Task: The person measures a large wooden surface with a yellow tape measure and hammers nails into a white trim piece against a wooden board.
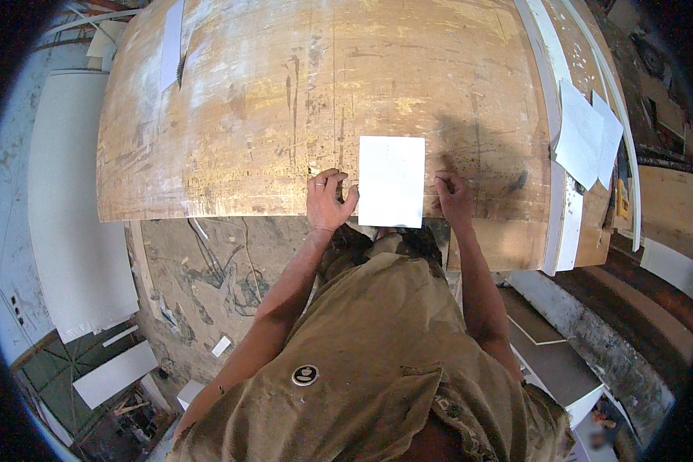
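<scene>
A blank white rectangular sheet (pixel 391 181) lies at the near edge of the worn wooden table (pixel 269 115), its lower end reaching slightly past that edge. Whether it is paper or thin board I cannot tell. Just left of it, my left hand (pixel 331 200) rests on the tabletop, thumb apart from the bent fingers, with a ring on one finger. My right hand (pixel 454 196) is on the other side, a small gap away from the sheet. Its fingers curl loosely, thumb apart, and nothing shows in them. Neither hand touches the sheet.
White sheets (pixel 581 138) lie on long pale strips (pixel 564 223) along the table's right side. A narrow white piece (pixel 172 46) lies at the far left. A large pale panel (pixel 77 200) leans left of the table. Cables (pixel 223 266) cross the dirty floor.
</scene>
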Available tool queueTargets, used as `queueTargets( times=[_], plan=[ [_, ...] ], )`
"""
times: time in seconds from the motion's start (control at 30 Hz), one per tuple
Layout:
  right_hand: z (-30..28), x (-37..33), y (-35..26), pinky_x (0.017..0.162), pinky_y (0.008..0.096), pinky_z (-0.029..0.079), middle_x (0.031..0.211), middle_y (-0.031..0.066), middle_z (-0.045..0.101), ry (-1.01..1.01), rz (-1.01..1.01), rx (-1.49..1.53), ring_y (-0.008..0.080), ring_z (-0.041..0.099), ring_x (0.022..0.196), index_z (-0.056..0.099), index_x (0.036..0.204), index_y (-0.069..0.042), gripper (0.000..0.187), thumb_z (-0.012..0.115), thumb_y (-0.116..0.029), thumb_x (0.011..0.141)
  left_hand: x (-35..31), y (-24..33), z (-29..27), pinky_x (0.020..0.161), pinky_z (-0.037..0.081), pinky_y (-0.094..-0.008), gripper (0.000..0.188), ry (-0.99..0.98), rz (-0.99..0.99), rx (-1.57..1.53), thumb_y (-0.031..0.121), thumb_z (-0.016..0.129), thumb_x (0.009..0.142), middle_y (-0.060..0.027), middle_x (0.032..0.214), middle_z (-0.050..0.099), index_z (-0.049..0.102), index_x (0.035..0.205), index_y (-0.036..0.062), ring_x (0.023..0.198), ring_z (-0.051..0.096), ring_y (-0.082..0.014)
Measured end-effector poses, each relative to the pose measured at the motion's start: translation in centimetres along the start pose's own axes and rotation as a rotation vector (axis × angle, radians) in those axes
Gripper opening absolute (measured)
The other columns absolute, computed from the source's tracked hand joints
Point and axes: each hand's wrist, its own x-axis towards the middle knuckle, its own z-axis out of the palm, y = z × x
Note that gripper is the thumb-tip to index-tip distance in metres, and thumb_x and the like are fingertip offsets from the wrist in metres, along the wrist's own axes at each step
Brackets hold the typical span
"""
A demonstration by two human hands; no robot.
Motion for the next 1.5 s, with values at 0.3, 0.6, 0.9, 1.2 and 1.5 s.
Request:
queueTargets(
  times=[0.3, 0.6, 0.9, 1.2, 1.5],
  plan=[
    [0.1, 0.2, 0.3, 0.048, 0.0298, 0.052, 0.085, 0.0069, 0.07, -0.012, 0.069, 0.004, 0.0126, 0.063, 0.051, 0.065, 0.116, -0.006, 0.027, 0.062, -0.024, 0.096, 0.0, 0.0, 0.0, 0.089, 0.048, -0.0442, 0.033, -0.001, 0.002, 0.009, 0.03, 0.072, 0.079, -0.0107, 0.113, 0.058, 0.066, 0.105, 0.011, 0.104, 0.054, -0.0319],
    [0.2, 0.4, 0.6, 0.045, 0.026, 0.05, 0.08, 0.0065, 0.069, 0.01, 0.011, 0.034, 0.0103, 0.063, 0.053, 0.067, 0.109, -0.002, 0.021, 0.063, -0.017, 0.095, 0.1, 0.3, -0.3, 0.089, 0.048, -0.0431, 0.032, 0.009, -0.002, -0.013, 0.027, 0.073, 0.077, -0.0106, 0.113, 0.059, 0.067, 0.103, 0.0097, 0.105, 0.054, -0.0317],
    [0.0, 0.5, 1.4, 0.052, 0.0297, 0.052, 0.083, 0.0047, 0.07, -0.009, -0.005, -0.016, 0.0122, 0.063, 0.053, 0.067, 0.111, -0.007, 0.024, 0.063, -0.024, 0.095, 0.0, 0.3, -0.2, 0.092, 0.048, -0.0441, 0.032, 0.001, -0.022, -0.036, 0.026, 0.074, 0.077, -0.0124, 0.115, 0.06, 0.067, 0.103, 0.0085, 0.109, 0.054, -0.0326],
    [0.2, -0.1, -0.4, 0.046, 0.0251, 0.049, 0.079, 0.0051, 0.069, 0.016, 0.032, 0.084, 0.0087, 0.06, 0.05, 0.068, 0.106, -0.003, 0.018, 0.063, -0.016, 0.094, 0.0, 0.2, 0.0, 0.088, 0.048, -0.0433, 0.031, 0.013, -0.003, -0.004, 0.027, 0.072, 0.077, -0.0097, 0.112, 0.059, 0.067, 0.102, 0.0104, 0.104, 0.054, -0.0313],
    [0.2, 0.0, -0.1, 0.046, 0.0248, 0.051, 0.084, 0.0079, 0.07, 0.015, 0.012, 0.066, 0.0099, 0.062, 0.053, 0.067, 0.108, -0.001, 0.02, 0.062, -0.015, 0.094, 0.0, 0.1, 0.0, 0.089, 0.048, -0.0435, 0.032, -0.002, -0.019, -0.008, 0.028, 0.073, 0.077, -0.0104, 0.113, 0.059, 0.067, 0.103, 0.0099, 0.106, 0.054, -0.032]
  ],
)
